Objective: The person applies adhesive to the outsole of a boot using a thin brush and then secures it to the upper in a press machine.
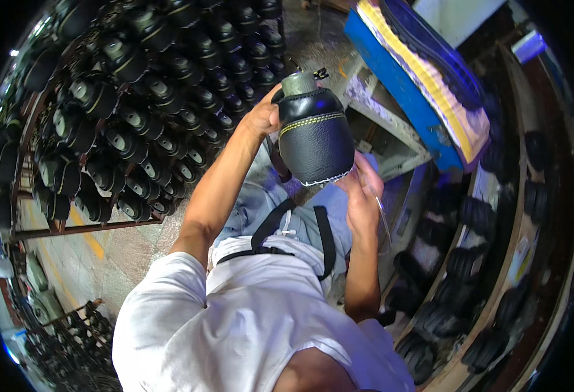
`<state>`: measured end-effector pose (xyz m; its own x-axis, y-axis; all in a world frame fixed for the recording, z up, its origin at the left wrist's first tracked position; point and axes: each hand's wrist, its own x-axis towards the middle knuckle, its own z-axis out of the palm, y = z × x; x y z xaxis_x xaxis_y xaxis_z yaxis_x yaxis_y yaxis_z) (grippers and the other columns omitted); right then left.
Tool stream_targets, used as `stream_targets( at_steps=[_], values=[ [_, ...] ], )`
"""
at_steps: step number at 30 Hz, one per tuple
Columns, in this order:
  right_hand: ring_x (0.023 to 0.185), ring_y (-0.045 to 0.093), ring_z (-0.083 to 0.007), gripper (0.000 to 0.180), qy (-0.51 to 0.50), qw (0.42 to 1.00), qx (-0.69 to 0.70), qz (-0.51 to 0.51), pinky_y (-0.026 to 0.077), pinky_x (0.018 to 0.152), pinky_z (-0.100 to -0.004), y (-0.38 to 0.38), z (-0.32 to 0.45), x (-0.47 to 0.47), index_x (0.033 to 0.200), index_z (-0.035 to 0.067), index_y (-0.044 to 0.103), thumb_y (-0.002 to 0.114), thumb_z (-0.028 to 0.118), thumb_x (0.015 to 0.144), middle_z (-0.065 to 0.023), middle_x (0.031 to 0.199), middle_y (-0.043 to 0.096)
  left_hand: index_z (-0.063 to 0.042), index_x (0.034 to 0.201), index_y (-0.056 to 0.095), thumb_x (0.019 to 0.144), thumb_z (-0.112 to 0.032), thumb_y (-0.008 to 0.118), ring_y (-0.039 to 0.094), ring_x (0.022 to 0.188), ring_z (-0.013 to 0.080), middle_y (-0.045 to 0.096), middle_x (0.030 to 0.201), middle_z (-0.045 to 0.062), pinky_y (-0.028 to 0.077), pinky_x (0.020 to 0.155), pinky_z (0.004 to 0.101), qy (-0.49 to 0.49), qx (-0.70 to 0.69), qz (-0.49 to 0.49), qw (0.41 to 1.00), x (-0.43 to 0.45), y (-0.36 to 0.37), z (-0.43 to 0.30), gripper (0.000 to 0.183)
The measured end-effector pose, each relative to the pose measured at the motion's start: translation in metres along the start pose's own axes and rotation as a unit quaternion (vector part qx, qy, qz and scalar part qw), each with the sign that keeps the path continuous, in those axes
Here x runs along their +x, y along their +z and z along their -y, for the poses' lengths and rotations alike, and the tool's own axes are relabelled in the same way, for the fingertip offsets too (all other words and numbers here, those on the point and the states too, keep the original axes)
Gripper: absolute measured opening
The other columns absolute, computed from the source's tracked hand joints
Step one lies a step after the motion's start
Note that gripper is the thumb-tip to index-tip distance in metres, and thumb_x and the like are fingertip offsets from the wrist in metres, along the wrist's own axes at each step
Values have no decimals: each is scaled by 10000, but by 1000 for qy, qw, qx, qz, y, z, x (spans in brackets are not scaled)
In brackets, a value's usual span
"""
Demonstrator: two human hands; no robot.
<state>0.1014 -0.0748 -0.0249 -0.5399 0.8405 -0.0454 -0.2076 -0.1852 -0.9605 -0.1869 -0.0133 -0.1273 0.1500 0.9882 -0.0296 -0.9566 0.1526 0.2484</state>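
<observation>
A black leather shoe upper (316, 139) on a grey-green shoe last (298, 84) is held up in front of me, toe end towards my body. Yellow double stitching crosses it, and white stitching runs along its lower edge. My left hand (266, 111) grips it at its left side near the top, most of the fingers hidden behind it. At the lower right edge my right hand (363, 183) holds the toe end, with a thin clear strand (383, 215) hanging beside that hand.
A metal rack (86, 230) full of black shoes on lasts (115, 139) stands at the left. At the upper right a blue-edged bench (390, 81) carries a padded yellow and pink piece (429, 78). Shelves (492, 281) with black soles curve along the right.
</observation>
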Motion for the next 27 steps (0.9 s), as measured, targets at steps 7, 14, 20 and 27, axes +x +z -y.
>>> stream_targets(
  at_steps=[7, 14, 20, 27],
  values=[
    [1107, 672, -191, 531, -38, 995, 45, -84, 614, 909, -358, -21, -14, -21, 1502, -55, 477, 644, 177, 1054, -158, 1349, 656, 2, 1371, 551, 793, -292, 876, 595, 1284, 278, 625, 1343, 149, 467, 1137, 420, 1, 166, 124, 978, 29, 15, 58, 726],
    [1438, 493, -310, 793, -8, 976, 162, 147, 354, 1224, -453, 21, 14, 7, 1574, -63, 356, 561, 497, 1052, -191, 1570, 480, -29, 1275, 667, 511, -254, 1031, 534, 1359, 316, 628, 1396, 171, 430, 1141, 461, 157, 736, 250, 609, -50, 119, -59, 876],
    [1350, 569, -288, 1302, -11, 911, 266, 315, 456, 1163, -436, 128, 16, 34, 1573, -111, 264, 956, 543, 685, -189, 1503, 522, -106, 1541, 511, 683, -519, 939, 285, 1557, 436, 431, 1613, 248, 239, 1235, 608, 415, 787, 12, 456, -260, 236, -34, 1045],
    [1537, 328, -387, 1061, -110, 800, 229, 544, 300, 1246, -459, 341, 71, 50, 1641, -40, 193, 857, 246, 863, -298, 1650, 305, 24, 1600, 214, 872, -319, 839, 475, 1406, 380, 365, 1550, 260, 418, 1166, 490, 678, 673, -295, 18, -334, 247, -31, 1020]
  ],
)
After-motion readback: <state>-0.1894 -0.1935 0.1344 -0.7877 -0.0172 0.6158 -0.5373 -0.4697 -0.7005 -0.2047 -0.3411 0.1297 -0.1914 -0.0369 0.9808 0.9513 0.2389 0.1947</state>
